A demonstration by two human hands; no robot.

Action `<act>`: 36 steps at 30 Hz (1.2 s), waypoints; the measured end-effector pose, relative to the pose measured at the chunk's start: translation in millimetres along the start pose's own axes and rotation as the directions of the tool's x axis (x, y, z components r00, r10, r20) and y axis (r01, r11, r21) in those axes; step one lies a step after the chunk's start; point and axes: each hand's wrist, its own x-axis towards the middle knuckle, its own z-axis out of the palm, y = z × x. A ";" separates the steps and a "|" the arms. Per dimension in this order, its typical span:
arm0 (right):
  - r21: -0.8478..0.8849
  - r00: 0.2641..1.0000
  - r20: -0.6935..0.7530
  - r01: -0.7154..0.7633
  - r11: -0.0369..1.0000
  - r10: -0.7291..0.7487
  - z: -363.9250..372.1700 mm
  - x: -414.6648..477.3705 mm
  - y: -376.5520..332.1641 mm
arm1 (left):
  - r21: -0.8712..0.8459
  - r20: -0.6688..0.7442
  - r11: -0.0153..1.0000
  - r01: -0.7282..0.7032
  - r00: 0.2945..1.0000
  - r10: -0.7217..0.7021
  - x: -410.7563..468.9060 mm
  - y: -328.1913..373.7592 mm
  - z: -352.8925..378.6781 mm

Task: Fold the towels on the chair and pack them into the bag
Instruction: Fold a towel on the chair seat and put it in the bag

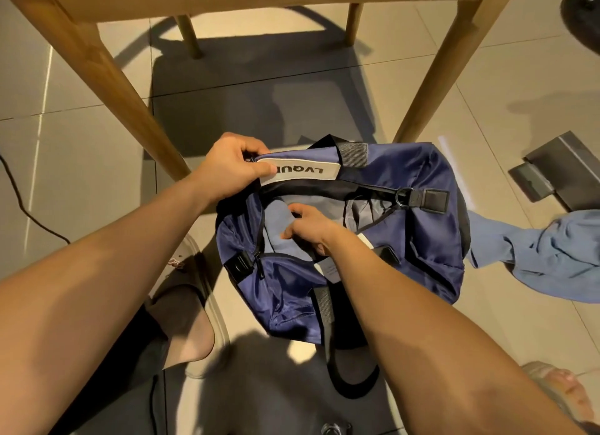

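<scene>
A navy duffel bag [412, 226] lies on the tiled floor below the wooden chair [107, 74], its top zip open. My left hand [232, 168] pinches the bag's far rim at the white label strip [305, 172] and holds it up. My right hand [311, 230] is inside the opening, fingers curled on a folded blue-grey towel [276, 220] that sits in the bag. Another light blue towel [548, 256] lies crumpled on the floor to the bag's right, partly tucked under it.
Chair legs stand left [136, 116] and right [444, 74] of the bag. A grey metal stand [558, 168] lies at the right. A black cable [22, 204] runs along the left floor. My slippered feet [188, 314] are near the bag's front.
</scene>
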 end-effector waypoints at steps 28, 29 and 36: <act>-0.099 0.974 -0.193 0.104 0.990 -0.121 5.5 8.4 6.0 | 0.146 0.021 0.989 -0.018 1.000 0.015 4.3 -28.9 3.3; -0.116 0.968 -0.212 0.109 0.987 -0.131 6.5 8.0 6.5 | 0.160 -0.003 0.987 -0.019 1.000 0.020 3.7 -30.8 5.0; -0.294 0.952 -0.177 0.192 0.936 -0.250 31.2 11.6 3.1 | 0.143 -0.104 0.977 -0.156 0.980 0.172 9.5 -10.1 11.4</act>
